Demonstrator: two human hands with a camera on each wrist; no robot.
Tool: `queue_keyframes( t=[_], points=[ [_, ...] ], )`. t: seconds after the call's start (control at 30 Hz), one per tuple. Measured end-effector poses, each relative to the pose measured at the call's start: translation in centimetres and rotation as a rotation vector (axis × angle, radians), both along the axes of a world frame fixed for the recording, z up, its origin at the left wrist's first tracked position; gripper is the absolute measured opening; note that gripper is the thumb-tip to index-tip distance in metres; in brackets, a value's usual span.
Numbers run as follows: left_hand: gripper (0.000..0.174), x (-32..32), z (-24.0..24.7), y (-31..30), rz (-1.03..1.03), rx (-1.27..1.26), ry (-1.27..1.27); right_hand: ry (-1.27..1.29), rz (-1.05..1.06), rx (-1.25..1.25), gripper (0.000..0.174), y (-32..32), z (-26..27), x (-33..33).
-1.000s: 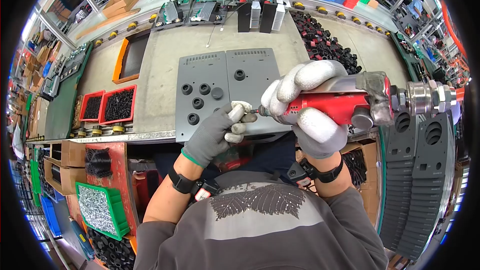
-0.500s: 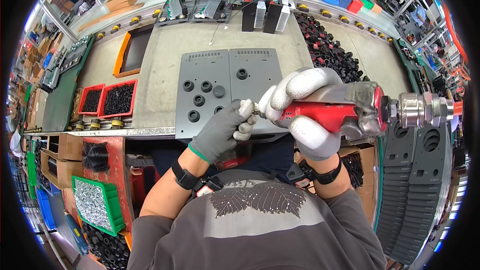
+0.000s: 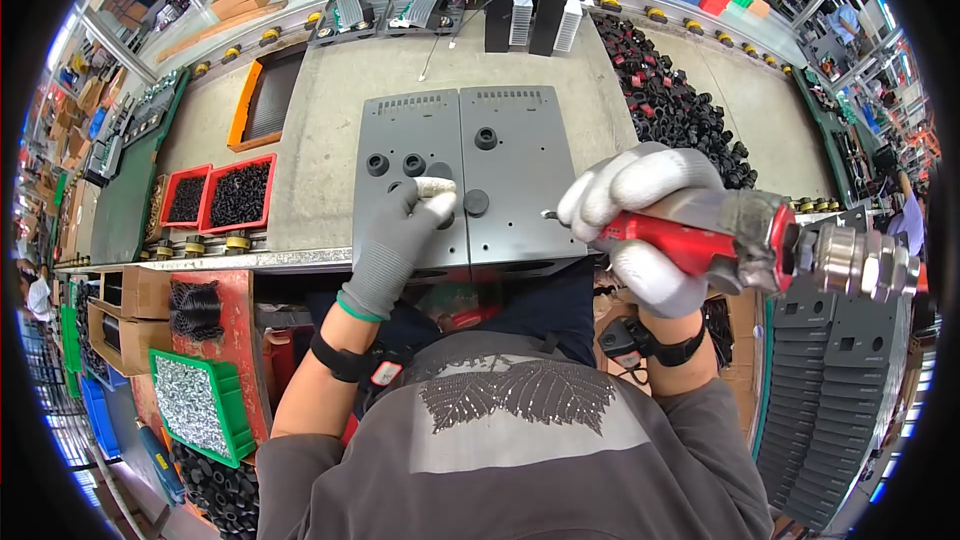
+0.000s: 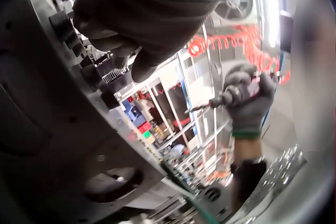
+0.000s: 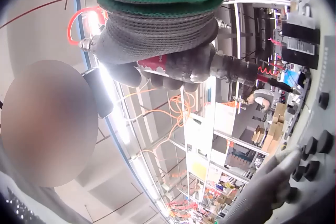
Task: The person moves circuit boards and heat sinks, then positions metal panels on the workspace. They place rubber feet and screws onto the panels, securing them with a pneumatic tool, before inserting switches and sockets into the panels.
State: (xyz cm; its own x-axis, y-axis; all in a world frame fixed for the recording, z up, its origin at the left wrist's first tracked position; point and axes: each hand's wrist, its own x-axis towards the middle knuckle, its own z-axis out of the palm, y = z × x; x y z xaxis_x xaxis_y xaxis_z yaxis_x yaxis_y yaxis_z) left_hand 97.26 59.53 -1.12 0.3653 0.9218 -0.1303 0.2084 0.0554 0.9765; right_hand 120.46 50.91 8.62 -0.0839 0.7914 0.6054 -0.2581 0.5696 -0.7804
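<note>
My gloved right hand (image 3: 640, 225) grips a red pneumatic screwdriver (image 3: 680, 240), its bit pointing left above the right-hand grey panel (image 3: 520, 165). My gloved left hand (image 3: 400, 235) reaches over the left-hand grey panel (image 3: 385, 125), thumb and forefinger extended among the black round feet. One flat-topped foot (image 3: 438, 172) lies just beyond the forefinger; another foot (image 3: 476, 203) stands right of the fingertips. More feet (image 3: 377, 164) sit farther left, partly hidden by the hand. In the right wrist view, the left fingertips are right beside the feet (image 5: 311, 169).
Two red bins (image 3: 240, 192) of small black parts stand left of the panels. A heap of black and red parts (image 3: 670, 100) lies at the right. Black heatsink units (image 3: 525, 15) and circuit boards (image 3: 415, 10) stand behind. A green bin (image 3: 200, 405) holds shiny small parts.
My left hand has left the driver's tip and moved left onto the feet. The right hand and screwdriver have drawn slightly right, exposing the bit and a foot on the right panel.
</note>
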Motion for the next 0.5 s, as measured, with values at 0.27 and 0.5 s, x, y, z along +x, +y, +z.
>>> queue_keyframes(
  t=[0.27,0.5],
  points=[
    [0.027,3.7,-1.6,-1.0,-0.004,0.685,0.761,0.020,-0.111,-0.071,0.032,-1.7,-1.3,1.3],
    [0.024,6.2,-0.3,-2.4,-0.425,0.377,0.521,0.040,-0.156,-0.120,0.030,-3.3,-2.2,2.8]
  ],
)
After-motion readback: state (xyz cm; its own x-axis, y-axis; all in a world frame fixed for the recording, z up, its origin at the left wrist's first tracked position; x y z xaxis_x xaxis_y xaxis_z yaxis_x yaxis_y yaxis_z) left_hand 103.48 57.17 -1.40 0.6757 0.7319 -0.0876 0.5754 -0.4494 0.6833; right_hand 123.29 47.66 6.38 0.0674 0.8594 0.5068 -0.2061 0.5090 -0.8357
